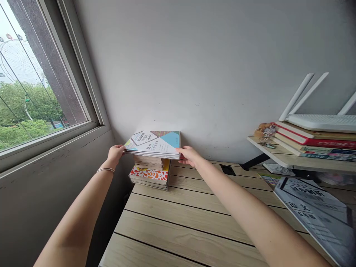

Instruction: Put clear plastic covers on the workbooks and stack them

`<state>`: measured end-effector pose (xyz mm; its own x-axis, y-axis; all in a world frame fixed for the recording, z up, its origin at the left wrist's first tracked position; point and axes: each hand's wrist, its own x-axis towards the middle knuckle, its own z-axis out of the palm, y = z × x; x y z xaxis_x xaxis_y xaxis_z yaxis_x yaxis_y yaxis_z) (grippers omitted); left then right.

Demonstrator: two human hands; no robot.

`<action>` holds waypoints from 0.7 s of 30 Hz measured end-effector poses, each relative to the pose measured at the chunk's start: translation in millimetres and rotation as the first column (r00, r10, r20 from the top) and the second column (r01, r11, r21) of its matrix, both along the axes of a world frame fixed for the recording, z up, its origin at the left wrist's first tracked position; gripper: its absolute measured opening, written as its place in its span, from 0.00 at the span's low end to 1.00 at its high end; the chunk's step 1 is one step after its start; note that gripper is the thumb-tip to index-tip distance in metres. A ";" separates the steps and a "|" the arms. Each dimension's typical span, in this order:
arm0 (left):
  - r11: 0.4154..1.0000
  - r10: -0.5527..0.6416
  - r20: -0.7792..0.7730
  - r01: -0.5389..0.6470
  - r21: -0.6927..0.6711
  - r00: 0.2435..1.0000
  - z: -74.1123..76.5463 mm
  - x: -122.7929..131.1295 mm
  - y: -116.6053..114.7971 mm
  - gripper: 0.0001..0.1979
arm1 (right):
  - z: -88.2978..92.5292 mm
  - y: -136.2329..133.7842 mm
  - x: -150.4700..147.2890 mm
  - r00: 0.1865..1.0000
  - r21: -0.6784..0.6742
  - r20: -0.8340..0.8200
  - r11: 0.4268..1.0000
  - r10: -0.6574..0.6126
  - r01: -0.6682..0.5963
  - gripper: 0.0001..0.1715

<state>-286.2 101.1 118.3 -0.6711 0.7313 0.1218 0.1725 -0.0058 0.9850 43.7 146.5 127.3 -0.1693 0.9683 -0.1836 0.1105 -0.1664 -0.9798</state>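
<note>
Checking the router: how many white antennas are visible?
3: left antenna and middle antenna side by side, right antenna at the picture's right edge; others may be outside view.

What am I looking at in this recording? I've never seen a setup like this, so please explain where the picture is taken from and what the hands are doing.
There is no machine here: these are a person's bare hands, seen by a camera worn on the head, looking forward and down.

The left hand and right hand grip opposite sides of a stack of white-covered books. It sits right over a pile of books at the corner of a wooden table; whether its weight rests on the pile, I cannot tell.

To the right, another large book lies on the table, and a raised shelf carries more books and a white device with antennas.
</note>
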 end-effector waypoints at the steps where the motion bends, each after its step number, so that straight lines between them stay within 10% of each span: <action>1: 1.000 0.002 0.017 -0.002 0.009 1.000 -0.5 1.1 0.9 0.06 | -0.5 -1.4 0.1 1.000 0.001 -0.019 1.000 0.014 -0.014 0.05; 13: 0.997 -0.075 0.086 0.071 0.043 0.994 2.8 4.3 2.0 0.06 | -3.2 -21.2 -3.9 0.962 0.019 -0.237 0.990 0.139 -0.138 0.14; 21: 0.988 -0.138 0.002 0.137 0.066 0.990 3.2 -1.0 -21.4 0.19 | -21.8 -25.6 26.5 0.976 0.441 0.174 0.876 0.129 -0.194 0.34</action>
<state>-287.3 79.7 121.5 -0.5657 0.8072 0.1685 0.1595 -0.0934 0.9828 70.2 120.9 105.5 -0.3357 0.9118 0.2364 0.2339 0.3238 -0.9168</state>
